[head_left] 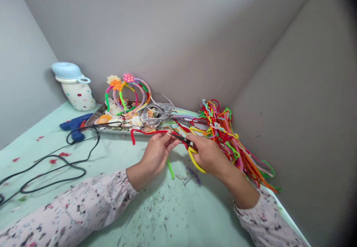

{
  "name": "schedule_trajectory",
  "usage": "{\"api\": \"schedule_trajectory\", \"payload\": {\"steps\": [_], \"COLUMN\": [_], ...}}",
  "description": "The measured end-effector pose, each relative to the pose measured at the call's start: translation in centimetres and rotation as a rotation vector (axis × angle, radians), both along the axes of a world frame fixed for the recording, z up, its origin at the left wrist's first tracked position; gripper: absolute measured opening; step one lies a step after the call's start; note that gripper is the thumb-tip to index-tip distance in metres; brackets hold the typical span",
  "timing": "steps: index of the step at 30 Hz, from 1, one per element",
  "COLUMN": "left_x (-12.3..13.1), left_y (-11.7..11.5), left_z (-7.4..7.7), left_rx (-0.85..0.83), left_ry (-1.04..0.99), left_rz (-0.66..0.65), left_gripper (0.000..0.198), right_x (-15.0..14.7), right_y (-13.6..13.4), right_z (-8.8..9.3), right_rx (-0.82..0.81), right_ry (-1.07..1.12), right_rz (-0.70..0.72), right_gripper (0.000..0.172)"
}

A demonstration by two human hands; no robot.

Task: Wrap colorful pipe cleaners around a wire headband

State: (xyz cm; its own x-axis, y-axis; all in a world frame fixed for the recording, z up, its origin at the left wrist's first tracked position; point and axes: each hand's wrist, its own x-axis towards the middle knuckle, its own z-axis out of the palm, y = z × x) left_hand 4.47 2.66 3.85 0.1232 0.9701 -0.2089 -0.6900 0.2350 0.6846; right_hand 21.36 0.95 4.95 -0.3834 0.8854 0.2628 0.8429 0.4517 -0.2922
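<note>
Pinched in my left hand [159, 149] is a red pipe cleaner [147, 132], whose bent end sticks out to the left. My right hand [209, 152] is closed around yellow-handled scissors [192, 154]. Their dark blades point left and reach the red pipe cleaner at my left fingertips. Whether the blades are apart is too small to tell. A short green pipe cleaner piece [170, 169] lies below my left hand, and purple scraps [193, 176] lie below the scissors.
A metal tray [122, 131] holds shells, flowered rings [128, 91] and coiled grey wire [158, 111]. Left are a blue glue gun [74, 124], its black cord [75, 161] and a white bottle [76, 91]. Bundled pipe cleaners [223, 128] lie right, by the grey wall [279, 109].
</note>
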Motion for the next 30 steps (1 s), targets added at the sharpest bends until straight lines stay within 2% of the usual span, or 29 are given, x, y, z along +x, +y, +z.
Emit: {"api": "schedule_trajectory", "payload": {"steps": [6,14,22,30], "left_x": [0.0,0.2,0.0,0.0], "left_y": [0.0,-0.2,-0.2,-0.1], "left_z": [0.1,0.0,-0.4,-0.5], "left_rx": [0.026,0.053,0.084,0.058], "left_ry": [0.035,0.062,0.063,0.063], "left_rz": [-0.001,-0.012,-0.034,-0.01], "left_gripper": [0.004,0.002,0.008,0.004], "right_x": [0.6,0.0,0.0,0.4], "right_y": [0.2,-0.3,0.0,0.3], "right_z": [-0.2,0.8,0.1,-0.3], "right_rx": [0.0,0.033,0.035,0.039], "right_ry": [-0.036,-0.206,-0.076,-0.024], "right_rz": [0.015,-0.1,-0.062,-0.009], "right_gripper": [0.034,0.047,0.036,0.02]}}
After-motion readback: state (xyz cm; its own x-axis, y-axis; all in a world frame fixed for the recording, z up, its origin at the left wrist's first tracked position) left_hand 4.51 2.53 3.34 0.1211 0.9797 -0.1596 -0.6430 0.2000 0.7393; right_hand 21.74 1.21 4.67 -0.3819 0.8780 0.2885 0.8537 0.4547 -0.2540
